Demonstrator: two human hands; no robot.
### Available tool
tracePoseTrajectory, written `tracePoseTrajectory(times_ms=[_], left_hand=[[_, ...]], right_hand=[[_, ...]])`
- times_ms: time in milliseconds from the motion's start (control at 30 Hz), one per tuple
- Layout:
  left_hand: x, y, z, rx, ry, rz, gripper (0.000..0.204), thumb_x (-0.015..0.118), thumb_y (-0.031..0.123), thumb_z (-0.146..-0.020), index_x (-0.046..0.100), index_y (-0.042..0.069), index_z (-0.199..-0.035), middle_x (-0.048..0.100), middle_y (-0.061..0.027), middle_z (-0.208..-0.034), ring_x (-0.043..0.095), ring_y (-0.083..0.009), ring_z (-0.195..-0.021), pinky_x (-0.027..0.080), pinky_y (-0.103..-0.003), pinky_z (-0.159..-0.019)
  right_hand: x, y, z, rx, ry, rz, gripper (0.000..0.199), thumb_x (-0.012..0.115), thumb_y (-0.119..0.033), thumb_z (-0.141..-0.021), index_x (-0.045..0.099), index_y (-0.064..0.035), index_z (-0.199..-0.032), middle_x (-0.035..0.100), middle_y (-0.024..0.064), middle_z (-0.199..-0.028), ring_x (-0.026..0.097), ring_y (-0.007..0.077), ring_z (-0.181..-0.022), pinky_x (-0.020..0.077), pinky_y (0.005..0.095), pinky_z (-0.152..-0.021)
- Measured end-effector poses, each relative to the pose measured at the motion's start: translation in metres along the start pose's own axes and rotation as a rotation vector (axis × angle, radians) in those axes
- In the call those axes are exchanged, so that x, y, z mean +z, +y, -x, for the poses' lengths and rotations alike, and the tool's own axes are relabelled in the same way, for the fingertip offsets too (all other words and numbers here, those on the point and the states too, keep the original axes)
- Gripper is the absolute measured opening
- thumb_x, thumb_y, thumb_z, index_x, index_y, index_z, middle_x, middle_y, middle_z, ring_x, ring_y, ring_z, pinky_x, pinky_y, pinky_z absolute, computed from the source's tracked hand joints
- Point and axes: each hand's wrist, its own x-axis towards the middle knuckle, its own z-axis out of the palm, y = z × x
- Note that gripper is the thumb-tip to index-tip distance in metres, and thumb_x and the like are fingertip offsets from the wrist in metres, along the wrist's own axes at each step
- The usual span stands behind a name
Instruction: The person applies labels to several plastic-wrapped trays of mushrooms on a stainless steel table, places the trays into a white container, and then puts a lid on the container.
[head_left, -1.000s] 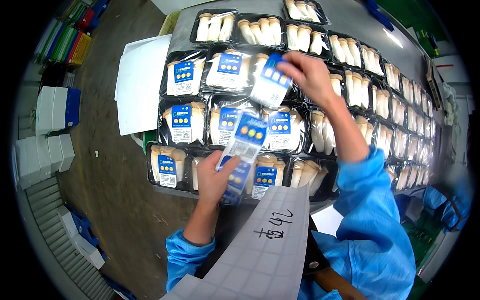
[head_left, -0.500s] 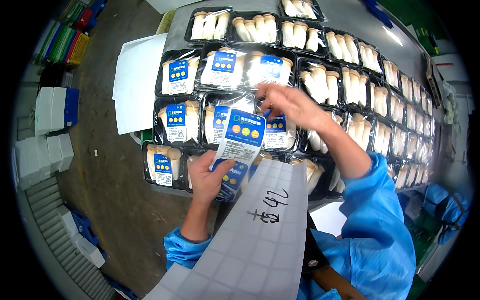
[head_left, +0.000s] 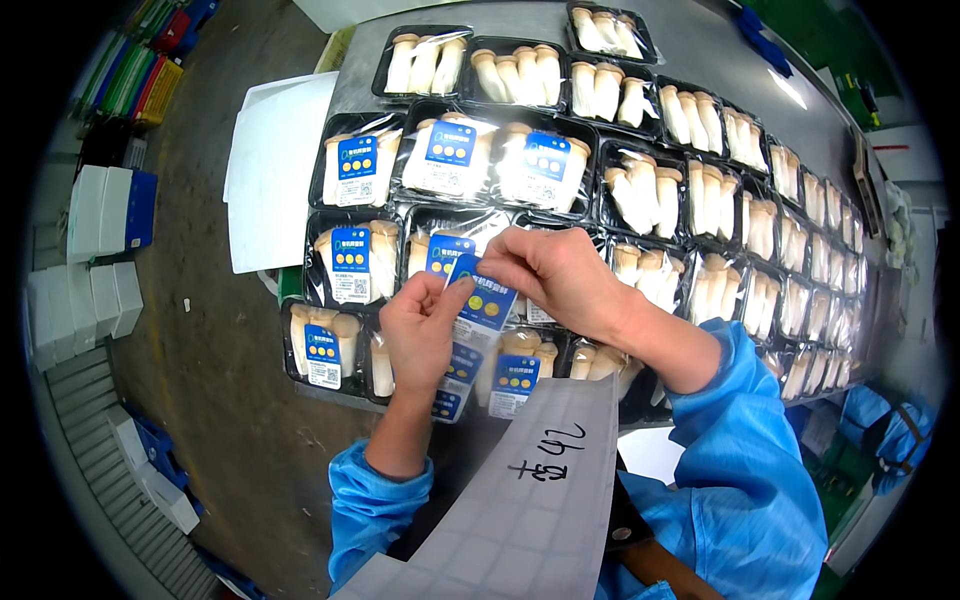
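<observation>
A strip of blue-and-white printed labels (head_left: 484, 305) is pinched between the thumb and fingers of my left hand (head_left: 418, 330), and its lower part hangs below that hand. My right hand (head_left: 575, 282) is closed in a pinch at the strip's upper right corner, close to my left fingertips. Both hands are above film-wrapped black trays of king oyster mushrooms. Some trays, such as a labelled tray (head_left: 352, 262) at the left, bear the same blue label. Farther right, an unlabelled tray (head_left: 642, 192) shows plain film. My hands partly hide the trays beneath them.
A long translucent grid-marked sheet (head_left: 530, 480) with handwriting hangs in front of my body. Rows of mushroom trays run right along the metal table (head_left: 690, 45). White sheets (head_left: 280, 175) lie at its left edge. White boxes (head_left: 100, 215) and stacked coloured crates (head_left: 125, 80) stand farther left.
My right hand has come down and left from above the trays to pinch the label strip's corner. My left hand has risen slightly, with its fingers now near the strip's top.
</observation>
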Motion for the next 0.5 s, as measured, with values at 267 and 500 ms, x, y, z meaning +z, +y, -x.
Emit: tracePoseTrajectory(times_ms=[267,500], left_hand=[[-0.008,-0.010,0.007,-0.100,0.007,-0.078,0.009,0.066,0.006,-0.090,0.067,-0.002,-0.095,0.068,-0.0016,-0.085,0.055,-0.0035,-0.073,0.044,-0.021,-0.064],[-0.019,-0.012,0.010,-0.037,0.048,0.012,0.013,0.069,0.005,-0.087,0.069,-0.002,-0.097,0.067,-0.0005,-0.082,0.054,-0.0034,-0.073,0.045,-0.020,-0.067]], right_hand=[[-0.114,0.134,-0.143,0.046,0.280,0.364,0.035,0.063,-0.038,-0.094,0.060,-0.0041,-0.104,0.067,0.0112,-0.084,0.065,0.0223,-0.077,0.0490,0.0327,-0.069],[-0.092,0.220,-0.199,0.034,0.018,0.811,0.074,0.071,-0.063,-0.075,0.051,-0.0139,-0.127,0.062,0.0166,-0.112,0.063,0.0360,-0.103,0.0512,0.0448,-0.083]])
